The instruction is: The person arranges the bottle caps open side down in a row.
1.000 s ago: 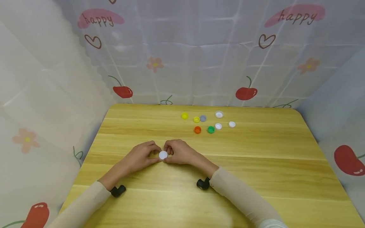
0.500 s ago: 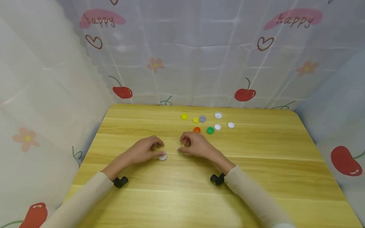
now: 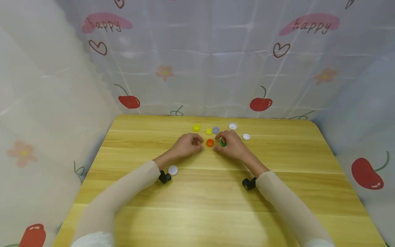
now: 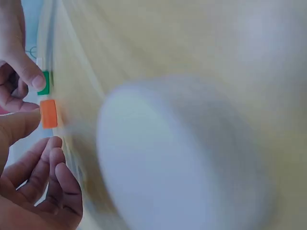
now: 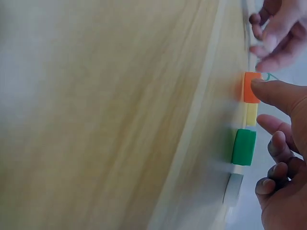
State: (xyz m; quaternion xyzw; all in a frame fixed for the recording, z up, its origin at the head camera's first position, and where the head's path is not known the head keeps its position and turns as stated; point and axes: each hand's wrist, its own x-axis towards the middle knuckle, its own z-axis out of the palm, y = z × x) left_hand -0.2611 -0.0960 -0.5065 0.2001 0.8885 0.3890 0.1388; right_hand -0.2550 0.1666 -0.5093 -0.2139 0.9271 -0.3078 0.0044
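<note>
An orange bottle cap lies on the table between my two hands. Just left of it is my left hand, thumb and fingers parted and loosely bent, holding nothing. From the right comes my right hand, also with thumb and fingers apart. In the head view a narrow gap separates each hand from the orange cap. The right hand partly covers a green cap, which shows fully in the right wrist view. A white cap lies by the left wrist, large and blurred in the left wrist view.
Behind the hands lie a yellow cap, a smaller yellow cap touching a greyish-purple cap, and white caps further right. A printed curtain hangs along the wooden table's far edge.
Both hands have left the white cap, which stays on the table. The right hand went first, then the left; both moved forward and right to either side of the orange cap.
</note>
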